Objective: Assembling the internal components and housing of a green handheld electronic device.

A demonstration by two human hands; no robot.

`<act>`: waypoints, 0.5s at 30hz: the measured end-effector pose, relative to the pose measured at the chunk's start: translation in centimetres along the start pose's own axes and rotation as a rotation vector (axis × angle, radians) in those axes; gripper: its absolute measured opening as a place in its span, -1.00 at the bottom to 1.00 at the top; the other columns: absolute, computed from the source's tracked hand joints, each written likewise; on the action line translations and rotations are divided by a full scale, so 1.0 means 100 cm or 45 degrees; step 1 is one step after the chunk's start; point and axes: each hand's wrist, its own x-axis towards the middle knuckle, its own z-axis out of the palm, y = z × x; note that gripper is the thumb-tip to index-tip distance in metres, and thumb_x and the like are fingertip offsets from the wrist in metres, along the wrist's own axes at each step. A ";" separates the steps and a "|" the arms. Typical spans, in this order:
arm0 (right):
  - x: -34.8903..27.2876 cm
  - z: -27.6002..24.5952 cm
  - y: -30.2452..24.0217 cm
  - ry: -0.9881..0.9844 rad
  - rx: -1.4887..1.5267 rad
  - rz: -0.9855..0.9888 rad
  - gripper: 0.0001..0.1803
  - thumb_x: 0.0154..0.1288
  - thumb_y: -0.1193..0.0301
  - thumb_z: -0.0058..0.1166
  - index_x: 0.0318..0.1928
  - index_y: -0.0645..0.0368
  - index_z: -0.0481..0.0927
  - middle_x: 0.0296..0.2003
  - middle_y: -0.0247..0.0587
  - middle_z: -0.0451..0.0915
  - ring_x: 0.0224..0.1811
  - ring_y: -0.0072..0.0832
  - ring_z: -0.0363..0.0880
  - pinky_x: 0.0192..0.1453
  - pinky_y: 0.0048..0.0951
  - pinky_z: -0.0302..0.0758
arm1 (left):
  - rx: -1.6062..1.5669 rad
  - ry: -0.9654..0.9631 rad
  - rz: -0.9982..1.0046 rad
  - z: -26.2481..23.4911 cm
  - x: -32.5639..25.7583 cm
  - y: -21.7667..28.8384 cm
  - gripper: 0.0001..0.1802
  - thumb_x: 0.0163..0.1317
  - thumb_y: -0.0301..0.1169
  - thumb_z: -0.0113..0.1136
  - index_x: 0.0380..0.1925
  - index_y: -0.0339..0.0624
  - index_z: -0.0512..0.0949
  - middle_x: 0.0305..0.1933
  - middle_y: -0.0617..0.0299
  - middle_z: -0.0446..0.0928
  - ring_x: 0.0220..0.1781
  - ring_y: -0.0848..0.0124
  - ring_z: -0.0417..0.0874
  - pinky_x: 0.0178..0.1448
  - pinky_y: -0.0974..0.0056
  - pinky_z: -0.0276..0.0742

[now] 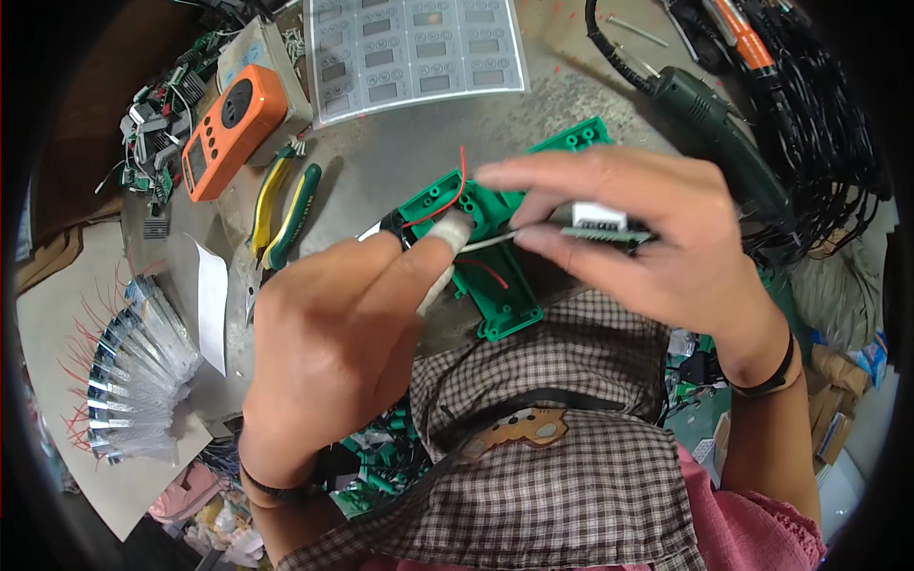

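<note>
Our left hand (pixel 333 333) pinches a thin white wire (pixel 490 242), and our right hand (pixel 628 238) is closed on a small circuit board (pixel 605 225). Both are above the green plastic housing (pixel 486 247). We think a strong pull could tear the wire from the board.

Even bright light, soft shadows under both hands on the metal worktop (pixel 400 162); mild glare on the grey panel sheet (pixel 419 52) behind it, heavy fisheye bend and black vignette outward, centre sharp
</note>
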 end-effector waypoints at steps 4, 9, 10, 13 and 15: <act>-0.003 -0.005 0.005 0.117 0.203 0.166 -0.57 0.08 0.71 0.31 0.03 0.31 0.68 -0.27 -0.18 0.73 -0.26 -0.51 0.71 -0.08 -0.47 0.61 | -0.534 0.227 -0.203 0.017 -0.002 -0.012 -0.67 0.13 -0.66 0.27 -0.07 -0.24 0.67 -0.55 0.16 0.40 -0.53 0.22 0.48 -0.40 0.19 0.36; 0.004 -0.007 0.006 0.063 0.107 0.189 -0.58 0.10 0.68 0.32 0.04 0.33 0.66 -0.25 -0.18 0.71 -0.24 -0.58 0.68 -0.08 -0.56 0.55 | 0.038 -0.010 -0.015 0.003 0.011 -0.010 -0.72 0.12 -0.62 0.31 -0.13 -0.29 0.62 -0.20 0.11 0.60 -0.21 0.22 0.61 -0.10 0.20 0.51; 0.002 -0.009 0.003 0.063 0.117 0.193 -0.58 0.10 0.68 0.32 0.04 0.33 0.66 -0.25 -0.18 0.71 -0.24 -0.58 0.68 -0.08 -0.56 0.55 | 0.029 0.095 -0.028 0.002 0.010 -0.018 -0.72 0.15 -0.58 0.31 -0.10 -0.29 0.60 -0.15 0.10 0.61 -0.15 0.22 0.61 -0.03 0.18 0.51; -0.009 -0.014 -0.006 0.093 -0.096 0.461 -0.59 0.12 0.69 0.28 0.04 0.33 0.65 -0.24 -0.21 0.70 -0.24 -0.58 0.66 -0.09 -0.56 0.52 | -0.338 0.408 -0.458 0.015 0.004 -0.037 -0.35 0.57 0.03 -0.24 0.27 -0.33 0.45 0.02 0.11 0.63 -0.05 0.40 0.54 0.12 0.22 0.41; -0.011 -0.008 -0.005 0.114 -0.131 0.447 -0.59 0.13 0.69 0.28 0.04 0.34 0.64 -0.24 -0.21 0.70 -0.23 -0.59 0.65 -0.08 -0.56 0.52 | -0.484 0.382 -0.428 0.021 -0.005 -0.050 -0.40 0.59 -0.04 -0.26 0.24 -0.35 0.46 0.04 0.02 0.63 -0.02 0.32 0.60 0.15 0.19 0.46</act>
